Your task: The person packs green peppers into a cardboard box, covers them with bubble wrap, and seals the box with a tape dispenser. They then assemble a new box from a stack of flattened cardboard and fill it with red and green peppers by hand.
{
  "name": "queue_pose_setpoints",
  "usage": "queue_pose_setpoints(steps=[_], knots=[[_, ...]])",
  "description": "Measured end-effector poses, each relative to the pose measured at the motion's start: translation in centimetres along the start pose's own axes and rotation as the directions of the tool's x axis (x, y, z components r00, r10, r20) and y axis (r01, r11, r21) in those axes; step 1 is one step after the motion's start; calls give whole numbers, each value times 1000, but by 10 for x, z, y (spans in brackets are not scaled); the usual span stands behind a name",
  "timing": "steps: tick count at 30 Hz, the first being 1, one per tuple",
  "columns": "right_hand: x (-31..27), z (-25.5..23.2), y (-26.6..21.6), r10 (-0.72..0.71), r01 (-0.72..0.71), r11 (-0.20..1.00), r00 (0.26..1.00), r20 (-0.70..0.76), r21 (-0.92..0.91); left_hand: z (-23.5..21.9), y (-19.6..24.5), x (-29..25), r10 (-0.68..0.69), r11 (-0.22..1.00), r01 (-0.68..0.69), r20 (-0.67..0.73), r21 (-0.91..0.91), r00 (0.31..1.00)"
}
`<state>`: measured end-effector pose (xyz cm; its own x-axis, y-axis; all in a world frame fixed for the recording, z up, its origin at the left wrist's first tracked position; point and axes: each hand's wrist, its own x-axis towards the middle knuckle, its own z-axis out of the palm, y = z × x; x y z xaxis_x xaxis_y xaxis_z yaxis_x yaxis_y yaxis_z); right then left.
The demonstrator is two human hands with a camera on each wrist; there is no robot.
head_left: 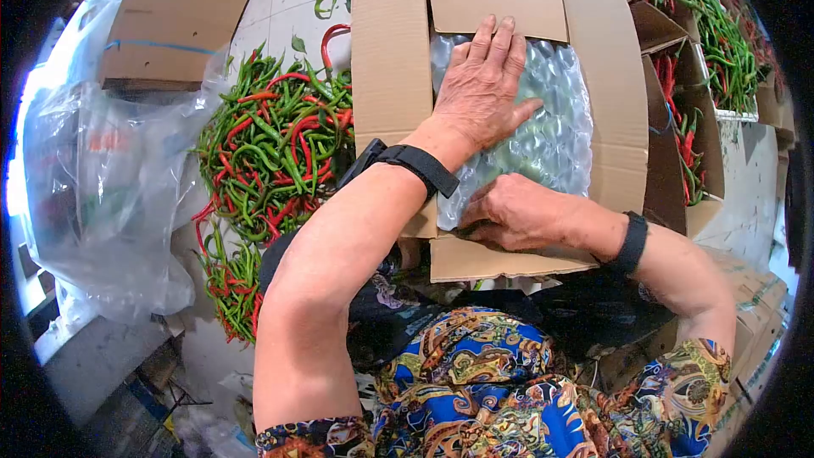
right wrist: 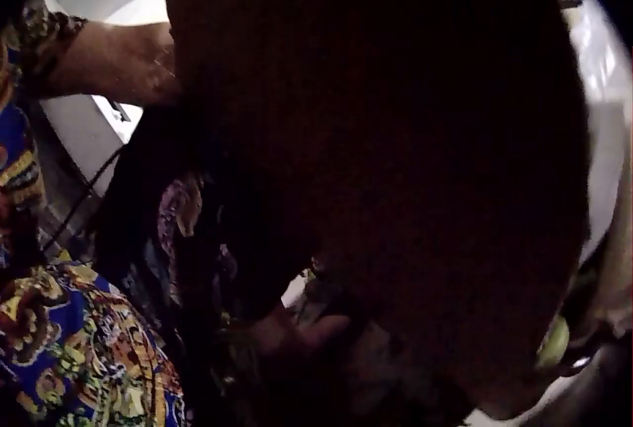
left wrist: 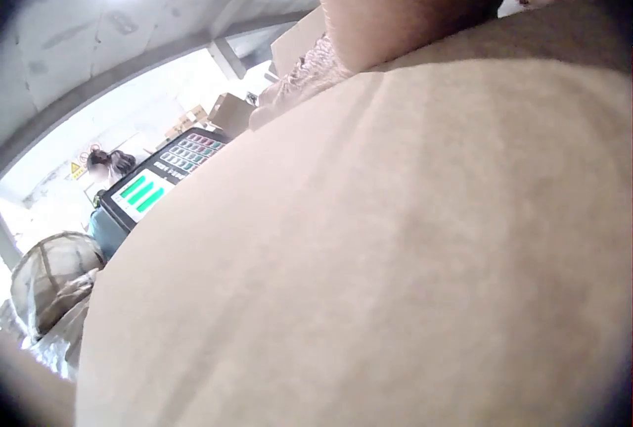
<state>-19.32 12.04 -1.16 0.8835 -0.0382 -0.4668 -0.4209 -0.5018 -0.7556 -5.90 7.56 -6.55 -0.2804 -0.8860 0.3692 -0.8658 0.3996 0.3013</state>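
Note:
An open cardboard box point(head_left: 606, 110) stands before me with its flaps spread. Inside lies a clear sheet of bubble wrap point(head_left: 555, 131), with something greenish showing faintly through it. My left hand point(head_left: 483, 89) rests on the wrap near the far side, fingers extended and thumb out to the right. At the wrap's near left corner, my right hand point(head_left: 521, 212) has its fingers curled in on the edge, its fingertips hidden. Cardboard point(left wrist: 346, 249) fills most of the left wrist view. A dark cardboard flap point(right wrist: 396, 150) covers much of the right wrist view.
Loose red and green chillies point(head_left: 280, 140) heap up left of the box. A plastic bag point(head_left: 110, 161) sits farther left under a cardboard piece point(head_left: 182, 13). Boxes of chillies point(head_left: 691, 144) stand at right. In the left wrist view appears a digital scale display point(left wrist: 148, 189).

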Motion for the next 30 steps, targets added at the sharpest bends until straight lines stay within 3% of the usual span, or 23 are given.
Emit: queue_pose_setpoints(steps=[1,2,4,5,7,8,9,11,12,13,15,16,19,21,25,27,29,30], knots=[[-5,-9,-6,62,-74,980,995,75,183,1,0,0,1,1000,-1,1,-5,1000],[-9,-14,-8,64,-76,981,995,73,180,1,-1,1,2,1000,-2,0,-10,1000],[-17,-20,-10,60,-116,962,973,222,246,0,0,0,4,1000,-4,5,-8,1000],[-21,-19,-13,62,-117,963,973,222,243,-1,-1,0,3,1000,-3,15,-6,1000],[-27,-19,-27,-45,29,986,994,97,164,1,-1,0,3,1000,-3,18,-1,1000],[-28,-26,-33,52,-85,986,975,216,146,1,-1,0,2,1000,-2,23,3,1000],[-31,-32,-42,53,-85,986,976,213,142,0,-1,0,5,1000,-5,19,5,1000],[-40,-34,-58,5,-34,954,995,-98,-297,-1,0,0,2,1000,-2,18,-5,1000],[-46,-32,-59,-80,-29,906,968,-239,-421,-1,0,0,8,1000,-8,11,-6,1000],[-52,-28,-59,-75,-37,903,967,-242,-428,0,0,0,2,1000,-2,24,-6,1000],[-58,-18,-57,37,-193,889,934,-356,-415,0,0,1,-4,1000,4,25,-11,1000],[-56,-16,-50,40,-198,886,934,-355,-420,0,0,0,-11,1000,11,40,-9,999],[-47,-24,-32,205,-226,968,964,-171,-110,2,0,-1,-27,999,28,75,-15,997],[-33,-37,-14,383,-413,902,901,-205,-128,1,-2,0,-34,999,36,83,-19,996],[-23,-23,4,413,-494,844,848,-333,-210,-8,-15,7,-29,993,54,239,-101,971],[-25,-15,8,421,-516,847,799,-429,-130,-16,-30,10,100,955,0,325,-296,940],[-33,-21,10,444,-505,862,799,-405,-53,-24,-37,12,146,955,-29,384,-295,912],[-37,-24,21,348,-362,932,867,-358,30,-26,-40,15,169,958,-45,433,-282,885]])
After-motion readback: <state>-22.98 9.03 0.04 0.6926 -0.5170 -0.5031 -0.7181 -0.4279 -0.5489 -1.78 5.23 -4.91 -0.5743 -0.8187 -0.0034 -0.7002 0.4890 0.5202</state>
